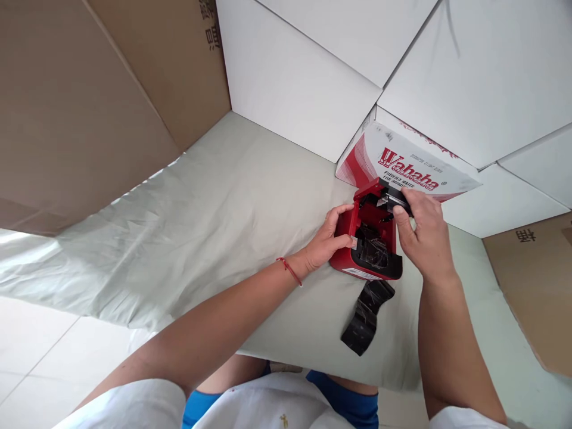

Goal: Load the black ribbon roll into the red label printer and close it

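Observation:
A red and black device that looks like a label printer [342,256] stands on the pale cloth with its top raised. Inside it sits a dark, shiny roll [374,247], partly hidden by the front edge. From its front a wavy black strip [361,325] trails onto the cloth. My left hand [328,241] grips the printer's left wall, thumb over the rim and fingers along the side. The fingers and thumb of my right hand [422,229] close on the raised black lid [394,196] at the upper right.
Behind the printer a white and red Wahaha carton [411,158] leans against large white boxes [295,77]. Brown cardboard stands at the left [89,113] and right [536,286]. The wrinkled cloth [214,220] ends at an edge near my lap.

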Available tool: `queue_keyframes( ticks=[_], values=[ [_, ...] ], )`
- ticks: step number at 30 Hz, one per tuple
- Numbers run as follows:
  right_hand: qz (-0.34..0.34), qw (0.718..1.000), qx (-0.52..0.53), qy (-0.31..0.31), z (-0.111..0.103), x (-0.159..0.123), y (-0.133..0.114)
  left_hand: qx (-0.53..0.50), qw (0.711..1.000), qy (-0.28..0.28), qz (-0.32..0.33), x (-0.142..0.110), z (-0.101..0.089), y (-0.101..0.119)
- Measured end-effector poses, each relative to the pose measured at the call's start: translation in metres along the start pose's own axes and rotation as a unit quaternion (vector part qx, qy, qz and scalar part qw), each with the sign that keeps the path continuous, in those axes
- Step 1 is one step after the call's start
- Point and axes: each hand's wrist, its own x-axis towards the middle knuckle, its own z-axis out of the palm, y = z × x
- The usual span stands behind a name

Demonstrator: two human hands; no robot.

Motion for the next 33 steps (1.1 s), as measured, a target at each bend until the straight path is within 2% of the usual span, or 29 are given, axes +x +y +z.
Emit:
queue_keyframes(
  ticks=[4, 7, 10, 16, 21, 26, 33],
  values=[
    [0.033, 0.998, 0.043, 0.021, -0.007, -0.027, -0.019, -0.021, 1.0, 0.021, 0.007, -0.003, 0.002, 0.004],
    [0.056, 0.994, 0.094, 0.005, -0.007, -0.05, -0.031, 0.023, 0.999, 0.04, 0.021, -0.005, 0.002, 0.009],
    [0.053, 0.991, 0.125, 0.005, -0.001, -0.067, -0.035, 0.068, 0.997, 0.028, 0.03, -0.006, 0.002, 0.013],
    [0.062, 0.986, 0.153, 0.026, 0.006, -0.077, -0.035, 0.124, 0.99, 0.019, 0.064, -0.005, -0.001, 0.015],
    [0.059, 0.988, 0.143, 0.027, 0.01, -0.079, -0.036, 0.116, 0.991, 0.003, 0.07, -0.006, -0.002, 0.014],
    [0.051, 0.985, 0.153, 0.064, 0.019, -0.089, -0.038, 0.088, 0.994, -0.022, 0.053, -0.007, -0.004, 0.015],
    [0.03, 0.979, 0.155, 0.131, 0.021, -0.126, -0.055, 0.044, 0.999, -0.022, 0.019, -0.004, -0.004, 0.019]
  ],
)
